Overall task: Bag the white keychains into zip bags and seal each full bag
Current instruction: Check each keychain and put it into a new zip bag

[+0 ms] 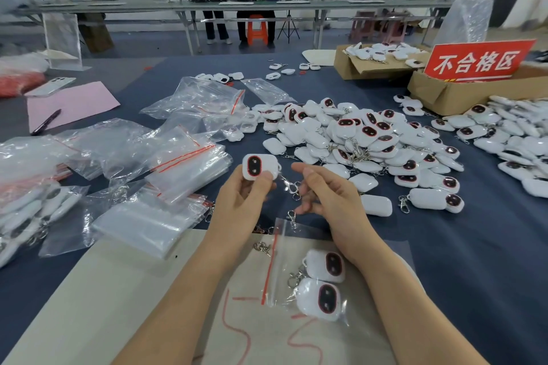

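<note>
Head: white, dark-faced keychain (259,167) in grip of left hand (240,201); right hand (329,198) slack, empty.

Only one text can be read: four white characters, 不合格区, printed above a white line on a red sign (478,62) at two o'clock. The sign is stood tilted in an open cardboard box (444,96) on the far right of the surface (450,252). At six o'clock, red strokes (237,332) are drawn by hand on a beige sheet (118,290); they cannot be read as letters or numbers.
</note>
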